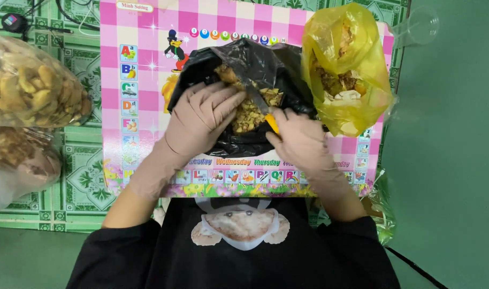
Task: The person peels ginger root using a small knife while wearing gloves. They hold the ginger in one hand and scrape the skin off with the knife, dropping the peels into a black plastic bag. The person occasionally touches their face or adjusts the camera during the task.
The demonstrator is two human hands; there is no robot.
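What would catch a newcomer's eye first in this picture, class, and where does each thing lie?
First, the two gloved hands at the centre: the left hand rests on an open black bag of pale scraps, while the right hand holds a yellow-handled knife over it. Next, the bright yellow bag at the upper right, and the pink chequered mat beneath. At the far left lies a clear bag of golden nuts.

Thin beige disposable gloves are worn on the left hand (201, 115) and right hand (300, 140). A black cartoon-printed top is worn.
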